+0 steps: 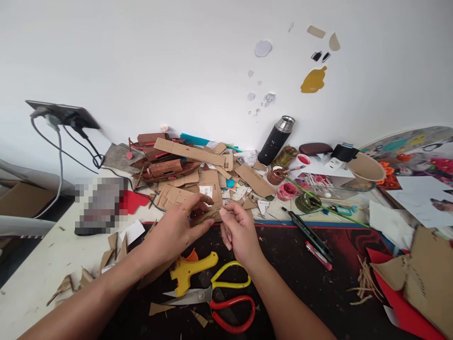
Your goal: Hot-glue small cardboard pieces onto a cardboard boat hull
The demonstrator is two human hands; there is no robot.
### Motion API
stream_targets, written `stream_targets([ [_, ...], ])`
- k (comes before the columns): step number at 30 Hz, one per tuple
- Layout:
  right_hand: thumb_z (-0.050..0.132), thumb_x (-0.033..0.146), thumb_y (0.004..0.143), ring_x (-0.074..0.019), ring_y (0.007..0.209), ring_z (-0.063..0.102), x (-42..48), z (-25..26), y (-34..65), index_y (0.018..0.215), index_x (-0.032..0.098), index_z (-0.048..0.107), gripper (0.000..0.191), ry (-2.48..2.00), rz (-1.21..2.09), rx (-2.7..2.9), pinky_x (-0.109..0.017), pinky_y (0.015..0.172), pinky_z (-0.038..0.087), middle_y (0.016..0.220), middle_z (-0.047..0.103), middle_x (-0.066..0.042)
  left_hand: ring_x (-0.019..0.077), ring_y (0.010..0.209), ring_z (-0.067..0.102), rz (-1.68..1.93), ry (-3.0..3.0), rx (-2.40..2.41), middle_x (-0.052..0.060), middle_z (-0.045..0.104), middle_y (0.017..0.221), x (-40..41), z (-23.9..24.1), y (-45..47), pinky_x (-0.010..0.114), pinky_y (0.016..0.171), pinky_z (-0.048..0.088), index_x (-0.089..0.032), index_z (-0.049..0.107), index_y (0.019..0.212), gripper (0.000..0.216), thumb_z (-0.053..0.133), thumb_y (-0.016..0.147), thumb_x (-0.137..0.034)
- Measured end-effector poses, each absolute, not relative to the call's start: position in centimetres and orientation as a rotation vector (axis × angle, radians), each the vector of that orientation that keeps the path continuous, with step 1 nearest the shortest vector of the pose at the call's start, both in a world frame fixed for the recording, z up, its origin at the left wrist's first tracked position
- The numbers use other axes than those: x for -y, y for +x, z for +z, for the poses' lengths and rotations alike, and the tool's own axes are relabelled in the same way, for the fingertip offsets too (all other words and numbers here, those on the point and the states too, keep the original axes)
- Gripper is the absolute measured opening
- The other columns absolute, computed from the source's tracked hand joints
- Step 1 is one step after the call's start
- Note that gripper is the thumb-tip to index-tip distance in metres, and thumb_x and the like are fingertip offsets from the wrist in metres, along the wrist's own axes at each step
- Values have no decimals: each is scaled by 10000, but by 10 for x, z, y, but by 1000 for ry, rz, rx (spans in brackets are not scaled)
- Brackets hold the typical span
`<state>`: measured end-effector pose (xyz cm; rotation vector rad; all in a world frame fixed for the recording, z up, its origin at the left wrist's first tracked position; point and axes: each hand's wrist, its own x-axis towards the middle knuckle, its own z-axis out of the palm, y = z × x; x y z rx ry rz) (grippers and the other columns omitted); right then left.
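Both of my hands meet over the dark mat (279, 283), holding a small strip of brown cardboard (206, 217) between them. My left hand (179, 226) curves around the strip's left part, with thumb and fingers on either side. My right hand (239, 230) pinches its right end between thumb and curled fingers. Below my hands lie scissors (201, 296) with one yellow and one red handle, blades apart. A yellow glue gun (194, 271) rests beside them, partly under the scissors' handle. Cardboard offcuts (159, 309) are scattered nearby.
Brown model boats (166, 167) and piled cardboard (208, 182) stand along the wall. Behind on the right are a black thermos (277, 140) and paint jars (286, 191). A utility knife (309, 236) lies on the mat. A phone-like object (101, 203), pixelated, is at left.
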<state>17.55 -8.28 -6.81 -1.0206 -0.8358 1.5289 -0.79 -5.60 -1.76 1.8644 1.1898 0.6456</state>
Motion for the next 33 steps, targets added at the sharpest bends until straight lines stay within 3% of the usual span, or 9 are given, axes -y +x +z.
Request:
stream_targets([
  [10,806,590,897,-60,283,306,83,-66,176,866,237,562,430,-1028,1526,835,-158,298,237,411,384,165,220,945,738,643,1906,-1176,-11,784,1032,55,-20,-9,330,843,546,-287,644,1211,223,672,998,-344],
  [16,810,602,890,-63,288,298,83,-65,175,862,241,557,442,-1037,1525,833,-161,294,234,416,387,163,199,884,703,635,1926,-1143,-26,759,971,56,-18,-8,316,806,524,-279,660,1113,122,646,1011,-345],
  [33,785,573,904,-66,288,316,83,-66,175,877,238,561,404,-1053,1527,832,-162,297,232,415,387,165,201,822,670,617,1940,-1137,-12,741,906,56,-14,-6,312,756,519,-261,670,1032,118,613,1023,-364],
])
